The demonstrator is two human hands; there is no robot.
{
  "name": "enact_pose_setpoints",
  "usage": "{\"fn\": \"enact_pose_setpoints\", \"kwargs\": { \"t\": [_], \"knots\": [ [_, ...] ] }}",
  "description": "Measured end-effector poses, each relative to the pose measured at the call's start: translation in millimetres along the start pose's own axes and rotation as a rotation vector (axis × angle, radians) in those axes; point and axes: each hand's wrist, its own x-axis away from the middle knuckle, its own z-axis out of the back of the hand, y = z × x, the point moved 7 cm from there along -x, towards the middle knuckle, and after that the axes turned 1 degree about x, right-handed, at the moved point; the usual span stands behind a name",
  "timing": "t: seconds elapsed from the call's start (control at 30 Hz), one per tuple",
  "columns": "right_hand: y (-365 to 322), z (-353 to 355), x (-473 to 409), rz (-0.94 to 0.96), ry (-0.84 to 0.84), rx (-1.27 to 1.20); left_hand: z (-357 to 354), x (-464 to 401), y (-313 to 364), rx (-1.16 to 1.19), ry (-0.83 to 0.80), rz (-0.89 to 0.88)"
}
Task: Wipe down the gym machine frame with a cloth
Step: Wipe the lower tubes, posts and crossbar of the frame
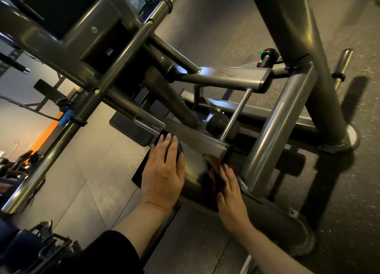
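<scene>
The left hand (pixel 164 166) lies flat with its fingers straight and together, palm down on a dark flat pad (pixel 144 166) that sits against the thick grey tube of the machine frame (pixel 193 171); it grasps nothing, only rests there. The right hand (pixel 230 193) presses a dark brownish cloth (pixel 216 175) against the same tube, fingers extended over the cloth rather than curled round it — the cloth is bunched between the palm and the metal, just below the squared end of a slanting grey bar (pixel 205 140). A dark sleeve (pixel 115 253) covers the left forearm near the bottom edge, while the right forearm is bare. Outward from the hands, the frame spreads into several grey tubes: an upright post (pixel 273 133) just right of the cloth, a wider tapering column (pixel 304 57) behind it standing on a round foot, and a long shiny chrome rod (pixel 115 72) crossing diagonally at the left. A black knob with a green tip (pixel 267 56) sits beside the column. Beneath it all is speckled dark rubber floor (pixel 226 26) — further left, an orange wall patch (pixel 47 131).
</scene>
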Motion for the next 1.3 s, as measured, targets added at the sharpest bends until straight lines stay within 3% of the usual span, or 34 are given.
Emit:
{"fn": "enact_pose_setpoints", "kwargs": {
  "t": [0.13, 0.3, 0.37, 0.57, 0.63, 0.7, 0.83, 0.97, 1.07, 1.17, 1.3],
  "knots": [
    [-10, -11, 16, -0.139, 0.043, -0.058, -1, 3, 3, 0.008, 0.01, -0.085],
    [-81, -11, -3, 0.131, 0.027, -0.031, -6, 4, 1, 0.0, -0.05, -0.096],
    [-60, -10, 0, 0.127, 0.02, 0.024, -6, 3, 1, -0.007, -0.074, -0.097],
    [50, -9, 32, -0.135, -0.03, 0.183, -4, 3, 4, -0.059, -0.103, -0.135],
    [39, -13, 29, -0.149, 0.026, 0.095, -4, 3, 4, -0.08, -0.087, -0.146],
    [5, -13, 19, -0.047, 0.119, 0.041, -3, 4, 5, -0.097, -0.078, -0.155],
    [-26, 4, -22, 0.028, 0.047, -0.068, -4, 4, 7, -0.12, -0.07, -0.169],
    [28, 14, -46, -0.064, -0.122, 0.279, -5, 5, 6, -0.122, -0.082, -0.173],
    [45, 8, -22, -0.143, 0.016, 0.217, -7, 4, 4, -0.135, -0.084, -0.171],
    [18, -9, 15, -0.027, 0.248, 0.131, -8, 4, 4, -0.152, -0.088, -0.178],
    [-58, -30, 35, 0.055, 0.19, -0.088, -9, 3, 1, -0.126, -0.121, -0.15]
  ]
}}
